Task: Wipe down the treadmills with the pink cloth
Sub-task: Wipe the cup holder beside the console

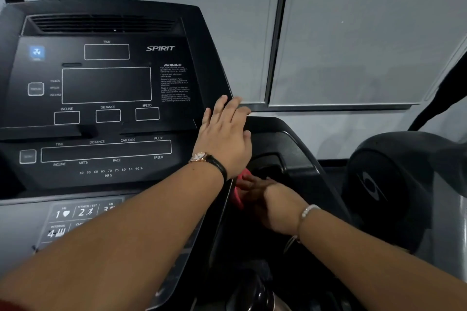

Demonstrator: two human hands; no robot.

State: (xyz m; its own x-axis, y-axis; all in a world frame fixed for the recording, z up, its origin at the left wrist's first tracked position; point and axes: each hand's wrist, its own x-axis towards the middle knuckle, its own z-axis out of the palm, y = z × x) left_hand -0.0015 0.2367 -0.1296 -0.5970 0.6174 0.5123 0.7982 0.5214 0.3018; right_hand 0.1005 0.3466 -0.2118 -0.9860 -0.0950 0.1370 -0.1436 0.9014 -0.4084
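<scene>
Flat, straight-fingered left hand (223, 139) on treadmill console (106, 83) edge; right hand (274, 203) over pink cloth (239, 200), grip unclear

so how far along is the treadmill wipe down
Done: nothing clearly; the console shows no wipe marks either way. In hand: the right hand has the pink cloth low at the console's right side, by the cup pocket, while the left hand rests flat on the console's edge. Left: probably the display face, the keypad and the next machine.
</scene>
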